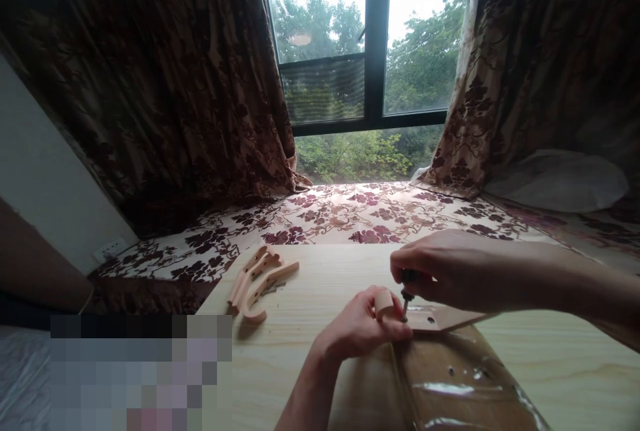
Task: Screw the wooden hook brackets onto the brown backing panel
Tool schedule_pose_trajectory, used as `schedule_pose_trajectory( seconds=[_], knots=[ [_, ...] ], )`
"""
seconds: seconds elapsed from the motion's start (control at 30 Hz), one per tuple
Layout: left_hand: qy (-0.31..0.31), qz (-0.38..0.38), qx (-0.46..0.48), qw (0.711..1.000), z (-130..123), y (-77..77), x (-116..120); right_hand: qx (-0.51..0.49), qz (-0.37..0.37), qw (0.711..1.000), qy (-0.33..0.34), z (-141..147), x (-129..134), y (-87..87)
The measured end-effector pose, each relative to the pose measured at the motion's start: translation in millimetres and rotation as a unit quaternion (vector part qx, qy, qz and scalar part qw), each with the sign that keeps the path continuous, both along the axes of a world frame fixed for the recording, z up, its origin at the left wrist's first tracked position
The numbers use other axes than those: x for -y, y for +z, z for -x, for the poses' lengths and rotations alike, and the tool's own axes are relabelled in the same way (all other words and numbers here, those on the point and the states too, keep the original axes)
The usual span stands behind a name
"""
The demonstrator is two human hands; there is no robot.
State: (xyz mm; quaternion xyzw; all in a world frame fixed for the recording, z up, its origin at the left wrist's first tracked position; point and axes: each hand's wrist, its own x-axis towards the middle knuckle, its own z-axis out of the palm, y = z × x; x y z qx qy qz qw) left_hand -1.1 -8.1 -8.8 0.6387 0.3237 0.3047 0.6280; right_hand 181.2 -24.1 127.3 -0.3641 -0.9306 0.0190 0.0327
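My right hand is closed around the dark handle of a screwdriver. The screwdriver points down, its tip at a pale curved wooden piece whose end curls up. Low on the left of that piece, my left hand is wrapped round it, thumb and fingers gripping near the screwdriver tip. A dark hole shows in the flat wooden part to the right. Beneath both hands lies a brown board in shiny clear wrap. Whether the tip sits on a screw is too small to tell.
On the pale wooden tabletop, several similar curved wooden pieces with holes lie at the left, beside a few small screws. Behind the table are a floral-covered sill, curtains and a window.
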Motion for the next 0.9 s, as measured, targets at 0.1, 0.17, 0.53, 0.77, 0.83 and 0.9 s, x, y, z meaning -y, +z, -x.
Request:
schedule_pose_trajectory(
  seconds=[0.1, 0.17, 0.53, 0.77, 0.83, 0.9],
  knots=[
    [-0.003, -0.001, 0.001, 1.000, -0.6, 1.6, 0.4, 0.006, 0.002, 1.000, -0.010, 1.7, 0.9, -1.6],
    [-0.004, -0.004, 0.001, 1.000, -1.0, 3.1, 0.8, 0.012, -0.011, 1.000, -0.027, 3.3, 0.8, -2.4],
    [0.001, -0.004, -0.006, 1.000, -1.1, 4.6, 1.4, -0.002, 0.001, 1.000, -0.026, 2.5, -1.0, -0.7],
    [-0.008, -0.005, -0.002, 1.000, -1.2, 1.8, 0.0, 0.007, -0.027, 0.998, -0.049, -2.0, -3.3, -3.1],
    [-0.004, -0.002, -0.004, 1.000, -1.3, 2.1, 0.2, -0.003, -0.028, 0.999, -0.020, -4.0, -3.6, -3.7],
    [-0.002, -0.001, -0.008, 1.000, -1.3, 2.9, 0.4, -0.009, -0.024, 1.000, -0.009, -4.2, -2.9, -4.9]
  ],
)
